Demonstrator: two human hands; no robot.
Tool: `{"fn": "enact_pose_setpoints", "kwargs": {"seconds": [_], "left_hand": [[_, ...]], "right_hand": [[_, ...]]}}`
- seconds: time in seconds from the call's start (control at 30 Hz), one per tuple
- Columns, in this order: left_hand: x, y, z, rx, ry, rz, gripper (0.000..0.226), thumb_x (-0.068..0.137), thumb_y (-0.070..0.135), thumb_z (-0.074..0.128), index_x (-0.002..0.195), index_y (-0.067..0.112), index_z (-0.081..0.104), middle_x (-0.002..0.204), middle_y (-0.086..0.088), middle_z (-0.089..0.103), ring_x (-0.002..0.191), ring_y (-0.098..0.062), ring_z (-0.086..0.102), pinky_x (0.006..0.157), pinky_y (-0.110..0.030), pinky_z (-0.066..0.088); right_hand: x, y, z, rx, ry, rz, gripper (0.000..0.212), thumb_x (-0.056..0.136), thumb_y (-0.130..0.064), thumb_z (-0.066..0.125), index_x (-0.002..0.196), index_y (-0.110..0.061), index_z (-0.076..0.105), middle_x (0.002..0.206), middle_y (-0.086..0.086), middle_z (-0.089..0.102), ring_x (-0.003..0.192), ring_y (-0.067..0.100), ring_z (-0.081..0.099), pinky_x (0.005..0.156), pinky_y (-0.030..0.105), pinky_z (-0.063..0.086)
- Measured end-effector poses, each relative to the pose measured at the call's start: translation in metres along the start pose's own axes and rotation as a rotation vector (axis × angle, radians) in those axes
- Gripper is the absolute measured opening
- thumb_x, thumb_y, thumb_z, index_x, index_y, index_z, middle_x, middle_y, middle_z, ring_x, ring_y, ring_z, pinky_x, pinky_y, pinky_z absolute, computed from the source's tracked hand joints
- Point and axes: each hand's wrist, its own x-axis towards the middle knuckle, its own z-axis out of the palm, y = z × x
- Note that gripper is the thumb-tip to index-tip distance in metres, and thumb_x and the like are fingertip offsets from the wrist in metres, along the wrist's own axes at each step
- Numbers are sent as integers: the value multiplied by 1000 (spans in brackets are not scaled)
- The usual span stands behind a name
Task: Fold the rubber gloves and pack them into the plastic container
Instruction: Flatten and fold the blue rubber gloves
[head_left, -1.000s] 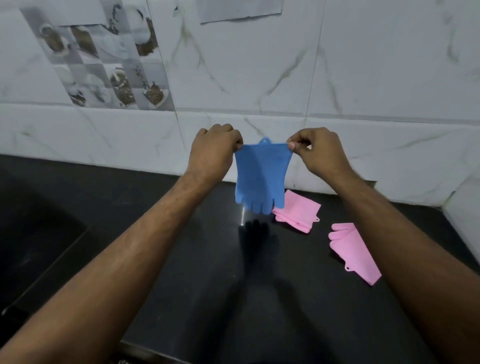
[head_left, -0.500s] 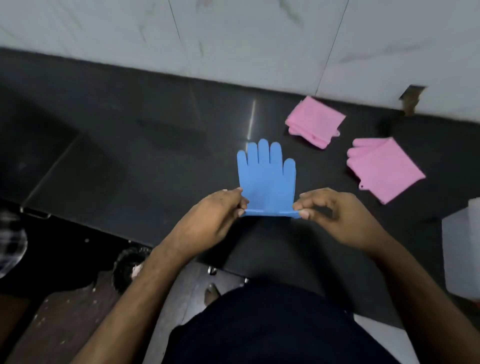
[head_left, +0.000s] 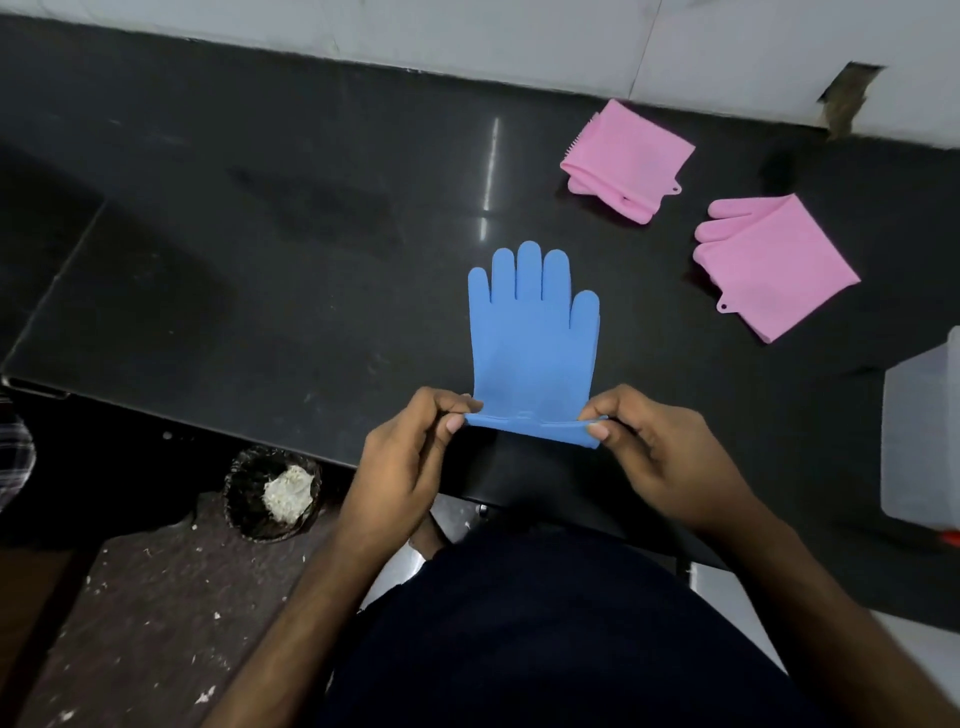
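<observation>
Near the counter's (head_left: 260, 260) front edge, the blue glove (head_left: 532, 343) lies flat, fingers pointing far, cuff toward the person. Left hand (head_left: 410, 462) pinches the cuff's left corner, right hand (head_left: 660, 457) the right corner, thumb & fingers clamped on the rubber. To fold well: lift both corners evenly, carry the cuff over to the fingertips, keep edges lined up, then press flat. Two pink gloves (head_left: 626, 161) sit folded far right w/ the box (head_left: 919, 431) at the right edge.

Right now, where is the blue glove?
The blue glove lies flat mid-counter, fingers toward the wall, its cuff pinched by both hands, left of two pink gloves.
</observation>
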Motion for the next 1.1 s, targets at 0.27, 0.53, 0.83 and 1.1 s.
{"fn": "enact_pose_setpoints", "kwargs": {"seconds": [0.27,0.53,0.83,1.1], "left_hand": [[10,21,19,-208,93,-79,22,108,20,44,95,15,61,89,9,64,81,-17,59,73,-30,47],[25,22,31,-347,-34,-175,29,109,28,42,88,15,57,82,7,58,72,-9,49,66,-24,42],[42,9,44,-431,-134,-437,29,107,45,47,98,21,60,77,5,64,67,-13,59,51,-28,51],[37,1,44,-633,-409,-585,45,87,37,78,113,1,72,94,-10,81,85,-21,76,77,-35,62]], "right_hand": [[-3,4,1,114,118,9,13,106,-34,46,102,-32,58,65,-3,51,50,10,44,53,13,33],[-3,3,15,236,240,129,20,109,-32,36,96,-25,50,83,-8,56,67,10,51,60,18,40],[3,17,17,229,253,300,20,109,-37,37,99,-26,50,89,-6,66,72,15,59,63,31,48],[24,18,13,173,283,361,20,109,-29,38,99,-18,51,88,9,66,79,31,62,71,46,52]]}}
